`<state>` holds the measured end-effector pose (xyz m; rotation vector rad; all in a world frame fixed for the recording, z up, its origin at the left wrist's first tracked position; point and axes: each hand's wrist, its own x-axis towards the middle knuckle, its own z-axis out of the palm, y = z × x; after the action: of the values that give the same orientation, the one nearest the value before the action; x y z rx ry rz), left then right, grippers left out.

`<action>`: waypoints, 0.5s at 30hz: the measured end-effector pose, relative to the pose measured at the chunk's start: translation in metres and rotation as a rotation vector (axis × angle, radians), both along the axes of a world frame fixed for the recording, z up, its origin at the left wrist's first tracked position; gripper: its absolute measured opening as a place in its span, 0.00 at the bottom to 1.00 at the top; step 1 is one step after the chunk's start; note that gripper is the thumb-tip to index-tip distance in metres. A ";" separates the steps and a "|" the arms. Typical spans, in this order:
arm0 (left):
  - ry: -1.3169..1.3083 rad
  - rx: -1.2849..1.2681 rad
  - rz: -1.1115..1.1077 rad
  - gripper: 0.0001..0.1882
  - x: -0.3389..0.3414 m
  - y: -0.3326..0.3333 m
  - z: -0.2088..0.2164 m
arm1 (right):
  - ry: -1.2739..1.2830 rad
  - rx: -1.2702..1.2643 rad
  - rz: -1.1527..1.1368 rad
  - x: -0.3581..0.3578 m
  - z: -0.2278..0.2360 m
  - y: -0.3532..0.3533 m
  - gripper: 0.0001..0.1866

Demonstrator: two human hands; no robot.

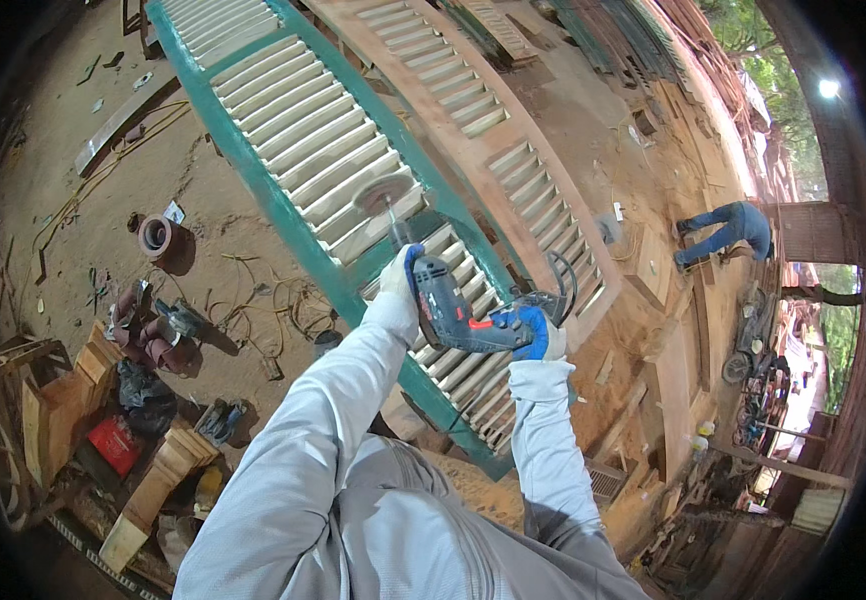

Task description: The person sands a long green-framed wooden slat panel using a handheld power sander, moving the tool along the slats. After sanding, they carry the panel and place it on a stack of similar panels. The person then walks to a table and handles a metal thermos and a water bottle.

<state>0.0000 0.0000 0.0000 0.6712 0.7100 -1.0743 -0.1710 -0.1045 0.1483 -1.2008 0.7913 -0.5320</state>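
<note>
No words, labels, brands, numbers or signs can be clearly read here.

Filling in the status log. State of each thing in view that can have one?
Drill: held two-handed, disc fitted
Disc: blurred, apparently spinning; whether it touches is unclear
Left grip: closed around the drill's front
Right grip: closed around its handle
Green shutter: lying beneath the drill, frame painted
Brown shutter: lying alongside, no green paint
Black bag: crumpled
Co-worker: bent over
</note>
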 end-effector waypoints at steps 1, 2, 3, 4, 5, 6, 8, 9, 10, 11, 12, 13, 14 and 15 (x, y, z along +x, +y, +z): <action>0.055 -0.059 -0.040 0.15 0.010 0.000 0.020 | -0.012 0.064 -0.018 -0.001 -0.011 -0.009 0.06; 0.112 -0.123 -0.081 0.14 0.018 -0.002 0.036 | -0.022 0.123 -0.037 0.001 -0.015 -0.013 0.08; 0.123 -0.118 -0.077 0.14 0.026 -0.001 0.044 | 0.002 0.103 -0.093 0.011 -0.014 -0.012 0.05; 0.134 -0.115 -0.076 0.14 0.031 -0.001 0.051 | 0.027 0.081 -0.151 0.023 -0.008 -0.006 0.04; 0.145 -0.112 -0.077 0.14 0.034 -0.002 0.057 | 0.052 0.058 -0.212 0.031 -0.004 -0.002 0.05; 0.105 -0.128 -0.074 0.14 0.036 -0.003 0.063 | -0.004 0.136 -0.202 0.031 -0.002 0.000 0.04; 0.022 -0.067 -0.136 0.14 0.038 -0.021 0.044 | -0.012 0.190 -0.284 0.030 -0.002 -0.001 0.04; -0.017 -0.038 -0.177 0.14 0.040 -0.029 0.048 | -0.015 0.214 -0.335 0.026 -0.003 -0.003 0.04; -0.027 -0.036 -0.172 0.14 0.041 -0.033 0.051 | -0.041 0.194 -0.302 0.021 -0.004 -0.006 0.03; -0.028 -0.029 -0.169 0.14 0.039 -0.034 0.054 | -0.048 0.181 -0.293 0.017 -0.004 -0.009 0.04; -0.032 -0.015 -0.164 0.13 0.038 -0.030 0.061 | -0.058 0.174 -0.281 0.015 -0.006 -0.010 0.05; -0.036 -0.002 -0.159 0.13 0.036 -0.027 0.065 | -0.068 0.166 -0.269 0.012 -0.007 -0.011 0.05; -0.027 -0.010 -0.166 0.13 0.032 -0.028 0.062 | -0.065 0.186 -0.278 0.007 -0.007 -0.011 0.05; -0.021 -0.012 -0.160 0.13 0.029 -0.026 0.054 | -0.062 0.210 -0.272 0.006 -0.007 -0.007 0.05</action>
<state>0.0293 -0.0256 0.0544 0.7372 0.6392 -1.2155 -0.1652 -0.1112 0.1413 -0.8841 0.9397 -0.6870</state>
